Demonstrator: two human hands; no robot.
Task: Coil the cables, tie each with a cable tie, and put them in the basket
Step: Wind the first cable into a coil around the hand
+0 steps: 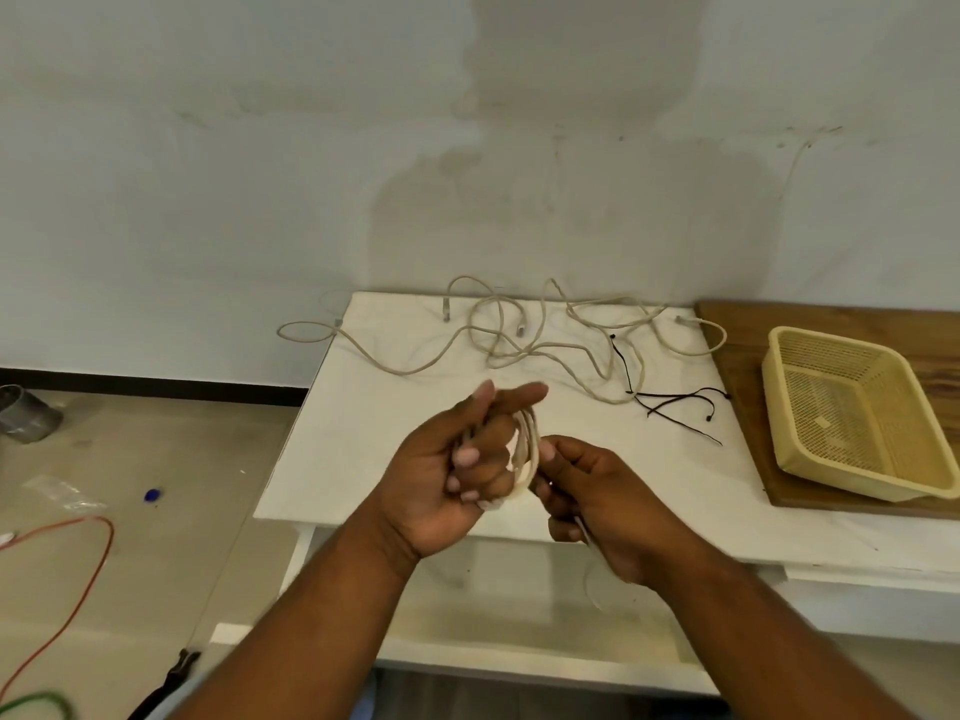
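Observation:
A beige cable coil is wound round the fingers of my left hand, which is raised above the white table's front part. My right hand pinches the coil's loose tail right beside the loops, and the tail hangs down below that hand. Further back on the table several loose beige cables lie tangled. Black cable ties lie to their right. The yellow mesh basket stands tilted on a wooden board at the right, and nothing shows inside it.
The wooden board lies over the table's right end. On the floor at left are an orange cable, a green cable, a blue cap and a grey can. A wall stands right behind the table.

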